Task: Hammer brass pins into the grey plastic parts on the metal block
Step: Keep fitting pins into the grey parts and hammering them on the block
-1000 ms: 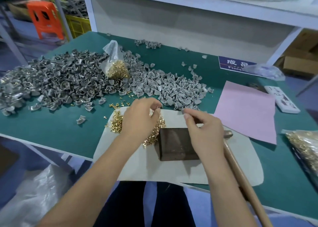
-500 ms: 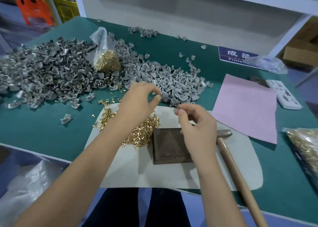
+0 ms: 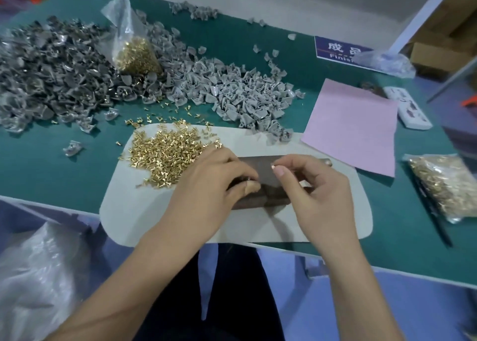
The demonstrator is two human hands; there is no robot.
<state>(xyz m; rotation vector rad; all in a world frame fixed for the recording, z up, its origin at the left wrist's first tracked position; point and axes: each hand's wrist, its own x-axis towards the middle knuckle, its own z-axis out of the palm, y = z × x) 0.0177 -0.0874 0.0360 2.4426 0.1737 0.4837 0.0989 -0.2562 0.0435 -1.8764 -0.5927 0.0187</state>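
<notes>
Centrally, dark metal block (image 3: pixel 260 167), shiny brass pins (image 3: pixel 167 152)

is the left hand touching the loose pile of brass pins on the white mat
Cannot tell. In the head view the left hand overlaps the near edge of the brass pin pile while its fingertips pinch something over the metal block; no gap or contact shows plainly.

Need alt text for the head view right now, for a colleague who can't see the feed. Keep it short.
Both hands meet over the dark metal block on a white mat: the left hand pinches something small against it, the right hand pinches a tiny item above it. Loose brass pins lie left of the block; grey plastic parts are heaped behind on the green table.
</notes>
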